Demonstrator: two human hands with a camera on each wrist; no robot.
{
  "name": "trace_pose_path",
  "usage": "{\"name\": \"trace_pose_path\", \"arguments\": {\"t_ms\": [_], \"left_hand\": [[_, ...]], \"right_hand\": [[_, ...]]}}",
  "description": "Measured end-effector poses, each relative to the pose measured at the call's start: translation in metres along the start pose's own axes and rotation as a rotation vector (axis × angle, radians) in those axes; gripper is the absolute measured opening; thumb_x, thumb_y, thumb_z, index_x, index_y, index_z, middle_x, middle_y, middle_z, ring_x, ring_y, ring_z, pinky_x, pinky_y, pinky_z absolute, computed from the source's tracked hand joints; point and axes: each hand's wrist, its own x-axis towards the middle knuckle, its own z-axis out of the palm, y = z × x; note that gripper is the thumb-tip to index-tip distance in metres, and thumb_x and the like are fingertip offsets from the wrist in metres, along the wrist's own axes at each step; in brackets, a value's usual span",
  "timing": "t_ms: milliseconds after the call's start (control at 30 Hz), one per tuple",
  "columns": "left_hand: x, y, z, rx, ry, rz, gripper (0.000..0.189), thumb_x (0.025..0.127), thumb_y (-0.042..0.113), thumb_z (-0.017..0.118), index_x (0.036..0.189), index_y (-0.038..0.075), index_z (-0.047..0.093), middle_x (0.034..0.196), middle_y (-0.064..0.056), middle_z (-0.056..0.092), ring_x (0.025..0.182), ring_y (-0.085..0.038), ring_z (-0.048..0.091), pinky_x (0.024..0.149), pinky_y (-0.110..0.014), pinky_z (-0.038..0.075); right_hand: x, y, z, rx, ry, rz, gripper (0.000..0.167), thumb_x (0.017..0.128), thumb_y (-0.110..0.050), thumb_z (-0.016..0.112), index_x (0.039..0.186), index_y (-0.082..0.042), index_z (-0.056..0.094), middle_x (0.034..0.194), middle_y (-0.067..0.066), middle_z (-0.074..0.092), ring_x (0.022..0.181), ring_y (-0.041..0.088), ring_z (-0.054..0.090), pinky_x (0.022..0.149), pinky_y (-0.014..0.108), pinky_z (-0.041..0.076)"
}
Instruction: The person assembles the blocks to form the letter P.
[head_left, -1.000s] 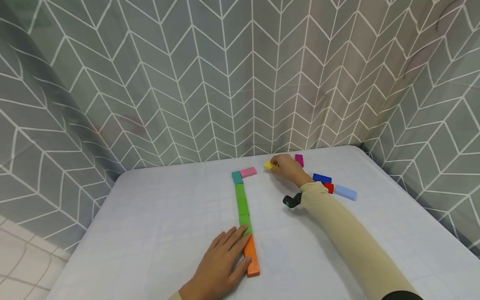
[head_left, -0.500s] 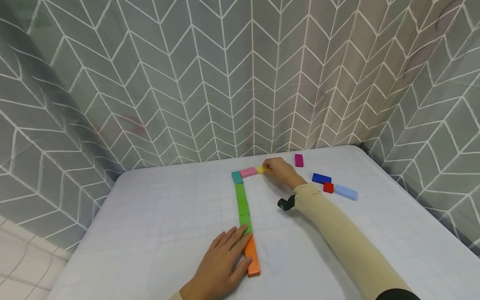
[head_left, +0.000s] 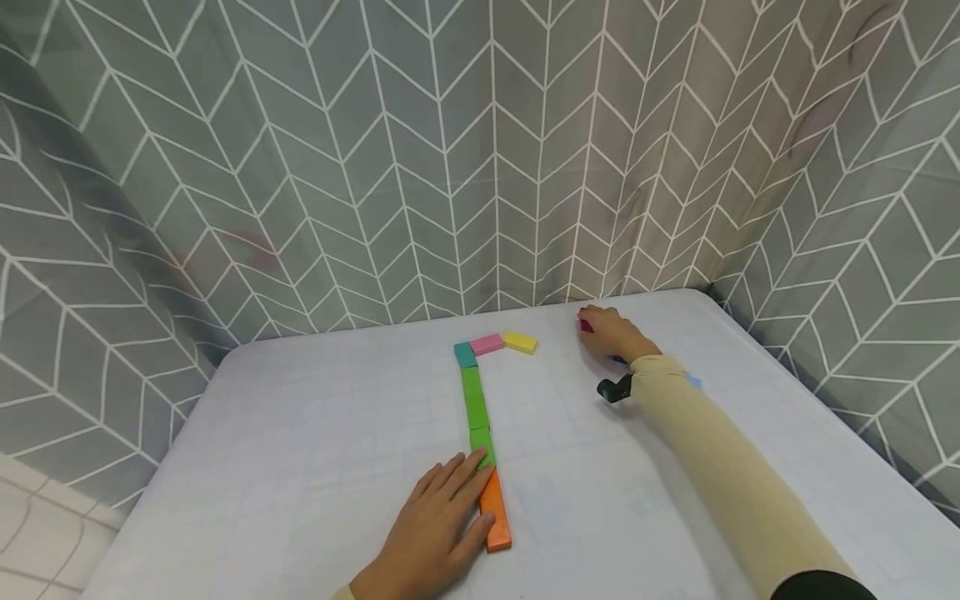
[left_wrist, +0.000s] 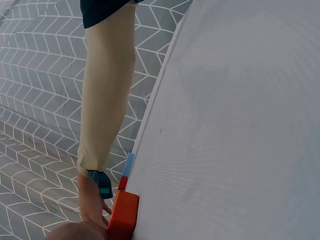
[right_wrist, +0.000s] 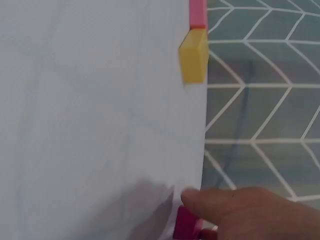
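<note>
My right hand (head_left: 617,333) is at the back of the table, thumb and fingers around a magenta block (right_wrist: 185,223), which is partly covered by them. My left hand (head_left: 431,521) lies flat, fingers fairly straight, its fingertips on the short green block (head_left: 480,439) and the orange block (head_left: 497,518). From these a row runs away from me: a long green block (head_left: 475,398), a teal block (head_left: 465,355), then a pink block (head_left: 487,344) bending right. A yellow block (head_left: 521,342) continues from the pink one, their ends touching or nearly so.
Beneath and behind the right forearm, a dark blue block (head_left: 619,360) and a light blue block (head_left: 694,381) show in part. A red block (left_wrist: 123,182) appears in the left wrist view. Patterned curtains (head_left: 450,167) enclose the white table (head_left: 315,433).
The yellow block was carried left to the pink block's end and let go. My right hand then moved right to the magenta block. The left hand stayed in place; the head view shifted slightly.
</note>
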Motion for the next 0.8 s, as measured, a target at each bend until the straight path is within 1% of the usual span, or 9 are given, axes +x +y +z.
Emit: {"name": "trace_pose_path", "arguments": {"t_ms": [67, 100, 167, 200, 233, 367, 567, 667, 800], "left_hand": [[0.0, 0.0, 0.0, 0.003, -0.001, 0.001, 0.062, 0.11, 0.054, 0.037, 0.158, 0.017, 0.048, 0.168, 0.003, 0.03, 0.148, -0.026, 0.037, 0.116, -0.057, 0.033], [0.0, 0.0, 0.0, 0.003, -0.002, 0.001, 0.062, 0.11, 0.054, 0.038, 0.158, 0.017, 0.048, 0.168, 0.003, 0.03, 0.148, -0.026, 0.037, 0.116, -0.057, 0.033], [0.0, 0.0, 0.0, 0.006, -0.003, -0.001, 0.062, 0.11, 0.054, 0.038, 0.158, 0.017, 0.047, 0.168, 0.003, 0.03, 0.148, -0.026, 0.037, 0.116, -0.056, 0.032], [0.0, 0.0, 0.0, 0.006, -0.004, -0.001, 0.061, 0.11, 0.054, 0.038, 0.158, 0.017, 0.047, 0.168, 0.003, 0.03, 0.148, -0.026, 0.037, 0.117, -0.056, 0.032], [0.0, 0.0, 0.001, 0.005, -0.005, -0.001, 0.061, 0.11, 0.054, 0.039, 0.158, 0.017, 0.047, 0.168, 0.003, 0.03, 0.148, -0.026, 0.037, 0.117, -0.056, 0.032], [0.0, 0.001, 0.001, -0.01, -0.005, 0.002, 0.061, 0.11, 0.054, 0.038, 0.158, 0.017, 0.048, 0.168, 0.003, 0.03, 0.148, -0.026, 0.037, 0.116, -0.057, 0.032], [0.0, 0.0, 0.001, 0.0, 0.004, 0.01, 0.061, 0.11, 0.054, 0.038, 0.157, 0.016, 0.049, 0.167, 0.002, 0.032, 0.147, -0.027, 0.039, 0.115, -0.058, 0.034], [0.0, 0.0, 0.001, 0.001, -0.001, 0.005, 0.061, 0.11, 0.054, 0.038, 0.158, 0.016, 0.048, 0.168, 0.002, 0.03, 0.148, -0.026, 0.037, 0.116, -0.057, 0.033], [0.0, 0.0, 0.001, 0.0, -0.004, 0.003, 0.062, 0.11, 0.054, 0.039, 0.158, 0.016, 0.047, 0.168, 0.003, 0.029, 0.149, -0.026, 0.036, 0.117, -0.057, 0.032]], "right_hand": [[-0.004, 0.006, 0.0, 0.019, -0.007, -0.02, 0.036, 0.1, -0.012, 0.059, 0.131, 0.007, 0.062, 0.129, 0.027, 0.061, 0.115, 0.046, 0.056, 0.095, 0.062, 0.049], [-0.005, 0.008, 0.0, 0.025, 0.004, -0.037, 0.029, 0.099, -0.011, 0.061, 0.121, 0.006, 0.066, 0.12, 0.025, 0.063, 0.109, 0.043, 0.058, 0.092, 0.059, 0.05], [-0.006, 0.011, 0.0, 0.037, 0.043, -0.063, 0.015, 0.095, -0.006, 0.065, 0.106, 0.004, 0.067, 0.107, 0.022, 0.063, 0.101, 0.038, 0.058, 0.09, 0.054, 0.051], [-0.007, 0.013, 0.0, 0.041, 0.058, -0.072, 0.01, 0.094, -0.004, 0.066, 0.101, 0.003, 0.067, 0.103, 0.02, 0.063, 0.098, 0.038, 0.058, 0.089, 0.054, 0.05], [-0.007, 0.014, -0.001, 0.04, 0.064, -0.082, 0.008, 0.093, -0.002, 0.067, 0.099, 0.003, 0.066, 0.102, 0.021, 0.063, 0.099, 0.039, 0.058, 0.091, 0.054, 0.05], [-0.01, 0.022, -0.001, 0.06, 0.037, -0.05, 0.019, 0.089, -0.001, 0.07, 0.107, 0.003, 0.065, 0.107, 0.022, 0.065, 0.104, 0.041, 0.059, 0.096, 0.057, 0.049], [-0.015, 0.027, -0.007, 0.106, -0.022, 0.035, 0.045, 0.092, -0.007, 0.074, 0.13, 0.007, 0.056, 0.12, 0.027, 0.061, 0.109, 0.043, 0.058, 0.099, 0.06, 0.049], [-0.02, 0.023, -0.009, 0.129, -0.007, 0.04, 0.053, 0.092, -0.009, 0.076, 0.136, 0.009, 0.052, 0.122, 0.028, 0.061, 0.108, 0.042, 0.058, 0.097, 0.058, 0.051], [-0.027, 0.01, -0.01, 0.171, 0.044, 0.007, 0.053, 0.09, -0.008, 0.077, 0.135, 0.009, 0.055, 0.115, 0.025, 0.063, 0.099, 0.038, 0.059, 0.087, 0.05, 0.055]]}}
